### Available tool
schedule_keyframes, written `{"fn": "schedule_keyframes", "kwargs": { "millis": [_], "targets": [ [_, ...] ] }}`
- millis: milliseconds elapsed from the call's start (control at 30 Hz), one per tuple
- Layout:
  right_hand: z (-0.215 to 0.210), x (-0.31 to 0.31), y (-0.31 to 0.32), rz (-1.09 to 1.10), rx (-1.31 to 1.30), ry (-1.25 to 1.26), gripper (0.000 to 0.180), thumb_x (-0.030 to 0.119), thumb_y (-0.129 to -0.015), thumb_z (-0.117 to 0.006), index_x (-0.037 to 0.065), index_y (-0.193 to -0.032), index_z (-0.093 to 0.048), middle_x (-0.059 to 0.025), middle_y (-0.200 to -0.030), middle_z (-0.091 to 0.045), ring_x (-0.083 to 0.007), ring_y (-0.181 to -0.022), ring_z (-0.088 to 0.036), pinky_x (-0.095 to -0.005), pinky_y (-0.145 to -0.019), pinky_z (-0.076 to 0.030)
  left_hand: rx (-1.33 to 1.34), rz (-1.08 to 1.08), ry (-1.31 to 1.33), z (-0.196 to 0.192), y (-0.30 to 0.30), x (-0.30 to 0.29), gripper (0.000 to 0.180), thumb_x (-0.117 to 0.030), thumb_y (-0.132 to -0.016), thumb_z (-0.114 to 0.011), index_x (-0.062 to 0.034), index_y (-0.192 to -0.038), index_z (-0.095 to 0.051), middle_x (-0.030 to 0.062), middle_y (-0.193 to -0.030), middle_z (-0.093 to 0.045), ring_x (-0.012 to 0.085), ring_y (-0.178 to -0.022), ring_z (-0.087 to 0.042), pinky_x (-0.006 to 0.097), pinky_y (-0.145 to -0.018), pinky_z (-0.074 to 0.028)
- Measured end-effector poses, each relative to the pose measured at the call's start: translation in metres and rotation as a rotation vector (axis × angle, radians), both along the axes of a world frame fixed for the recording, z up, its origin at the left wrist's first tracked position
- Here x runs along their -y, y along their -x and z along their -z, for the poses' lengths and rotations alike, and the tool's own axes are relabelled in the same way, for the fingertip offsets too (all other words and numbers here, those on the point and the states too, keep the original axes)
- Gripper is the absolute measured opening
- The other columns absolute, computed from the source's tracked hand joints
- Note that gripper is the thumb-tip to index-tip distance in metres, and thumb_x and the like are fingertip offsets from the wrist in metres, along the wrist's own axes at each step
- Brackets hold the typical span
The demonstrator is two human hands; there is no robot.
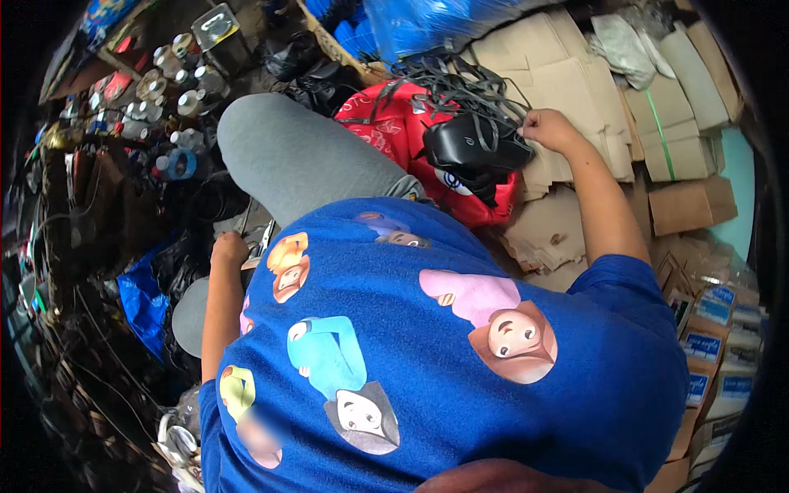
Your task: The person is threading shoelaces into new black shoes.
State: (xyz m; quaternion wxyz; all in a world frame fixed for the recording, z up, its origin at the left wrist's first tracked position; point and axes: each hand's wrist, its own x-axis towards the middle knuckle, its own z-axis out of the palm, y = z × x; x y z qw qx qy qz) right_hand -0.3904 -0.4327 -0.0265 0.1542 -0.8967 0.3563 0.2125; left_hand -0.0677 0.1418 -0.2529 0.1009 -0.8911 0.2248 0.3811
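My right hand (549, 130) is closed in a pinch at the right edge of a black, shiny padded piece (472, 152). Thin dark strips (485, 90) lie tangled over that piece, some reaching close to my fingertips; what the fingers hold is too small to make out. Beneath lies a red bag-like item (374, 123) with white printing. Low on the left, my left hand (230, 249) is closed beside a narrow metallic-looking object (265, 240); whether it grips this is unclear.
Flattened cardboard (559, 74) spreads at the far right, beside stacked boxes (666, 123). Blue plastic sheeting (444, 25) lies at the back. Several bottles (193, 103) crowd the far left. My grey-clad knee (271, 140) rises between them and the red item.
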Motion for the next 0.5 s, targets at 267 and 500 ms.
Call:
{"fn": "schedule_keyframes", "kwargs": {
  "millis": [267, 500],
  "targets": [
    [0.038, -0.095, 0.055, -0.193, 0.183, 0.475, 0.054, 0.033, -0.068, -0.079, 0.012, -0.112, -0.058, -0.0093, -0.120, -0.054, -0.0289, -0.104, -0.054, -0.0415, -0.089, -0.043, 0.004, 0.075, 0.013, -0.008, -0.014, 0.015, 0.037, -0.018, -0.082, -0.052, -0.0060, -0.115, -0.063, 0.0296, -0.129, -0.046, 0.0405, -0.115, -0.052, 0.042, -0.098, -0.044],
    [0.079, -0.103, 0.013, -0.099, 0.082, 0.517, 0.081, 0.038, -0.062, -0.079, 0.010, -0.131, -0.047, -0.0088, -0.131, -0.049, -0.0268, -0.124, -0.040, -0.0465, -0.107, -0.025, 0.205, -0.089, 0.379, -0.063, -0.023, 0.029, 0.056, -0.029, -0.070, -0.074, -0.0051, -0.118, -0.058, 0.0287, -0.126, -0.047, 0.0415, -0.115, -0.049, 0.042, -0.098, -0.043]
  ]
}}
